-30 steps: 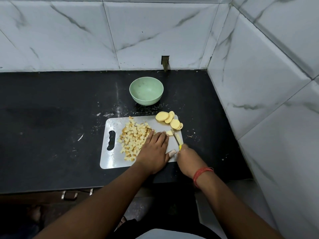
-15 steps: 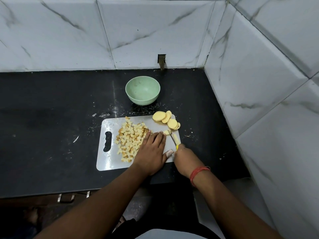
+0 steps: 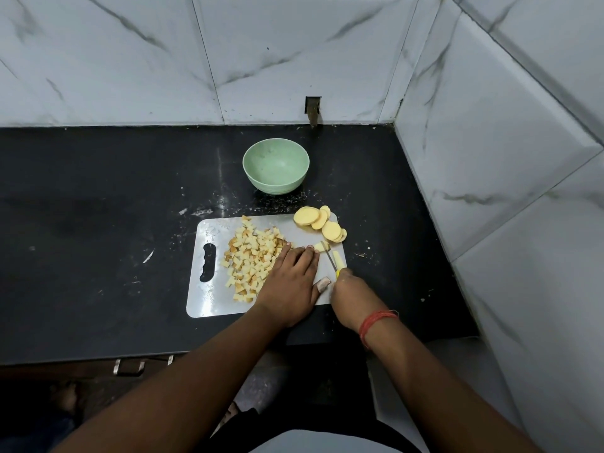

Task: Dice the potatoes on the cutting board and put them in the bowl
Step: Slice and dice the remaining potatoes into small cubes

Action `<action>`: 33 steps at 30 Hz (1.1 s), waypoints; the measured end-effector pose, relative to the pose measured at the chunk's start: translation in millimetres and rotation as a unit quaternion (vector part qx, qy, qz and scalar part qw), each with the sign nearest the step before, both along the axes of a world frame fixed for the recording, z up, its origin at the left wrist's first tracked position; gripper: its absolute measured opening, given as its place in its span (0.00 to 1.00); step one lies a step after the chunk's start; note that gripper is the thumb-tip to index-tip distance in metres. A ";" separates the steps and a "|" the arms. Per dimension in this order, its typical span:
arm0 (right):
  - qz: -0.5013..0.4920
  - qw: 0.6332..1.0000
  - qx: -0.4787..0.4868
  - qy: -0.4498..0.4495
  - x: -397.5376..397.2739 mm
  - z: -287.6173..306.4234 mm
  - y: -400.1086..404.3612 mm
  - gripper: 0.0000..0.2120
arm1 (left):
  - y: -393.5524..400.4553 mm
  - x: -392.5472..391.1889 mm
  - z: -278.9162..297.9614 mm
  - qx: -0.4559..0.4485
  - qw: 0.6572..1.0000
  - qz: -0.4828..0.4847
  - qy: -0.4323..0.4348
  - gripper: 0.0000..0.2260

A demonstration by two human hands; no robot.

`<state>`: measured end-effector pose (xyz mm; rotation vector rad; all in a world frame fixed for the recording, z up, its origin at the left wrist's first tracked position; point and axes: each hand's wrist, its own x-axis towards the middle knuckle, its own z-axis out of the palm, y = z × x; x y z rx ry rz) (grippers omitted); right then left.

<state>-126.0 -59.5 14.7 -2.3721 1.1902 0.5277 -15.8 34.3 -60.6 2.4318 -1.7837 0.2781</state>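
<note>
A steel cutting board [image 3: 209, 295] lies on the black counter. A heap of diced potato [image 3: 251, 259] covers its middle. Several round potato slices [image 3: 318, 220] overlap at its far right corner. My left hand [image 3: 291, 282] lies flat on the board, fingers straight, pressing down potato pieces that it mostly hides; one piece [image 3: 318, 246] shows past the fingertips. My right hand [image 3: 351, 294] grips a yellow-handled knife [image 3: 330, 258], its blade down beside my left fingertips, with a cut strip [image 3: 339, 260] to its right. The green bowl [image 3: 276, 166] stands empty behind the board.
Marble-tiled walls close the counter at the back and on the right [image 3: 490, 158]. The counter's front edge [image 3: 98, 358] runs below the board, with a drawer handle [image 3: 129, 366] underneath. Small scraps [image 3: 148, 256] lie on the counter left of the board.
The camera view shifted slightly. Both hands stay in place on the board, with the knife blade still beside my left fingertips.
</note>
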 end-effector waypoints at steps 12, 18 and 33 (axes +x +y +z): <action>-0.014 0.998 0.048 0.028 -15.5 2.7 4.1 0.20 | -4.3 -3.4 -0.1 0.008 1.000 0.010 0.016 0.29; -0.003 1.000 0.009 -0.015 -19.1 5.3 0.2 0.16 | 1.0 -4.4 -5.1 -0.022 0.998 0.024 0.049 0.28; 0.011 0.999 0.031 0.014 -19.5 -8.7 4.0 0.20 | 0.4 -4.7 -2.1 -0.032 0.998 0.037 0.034 0.28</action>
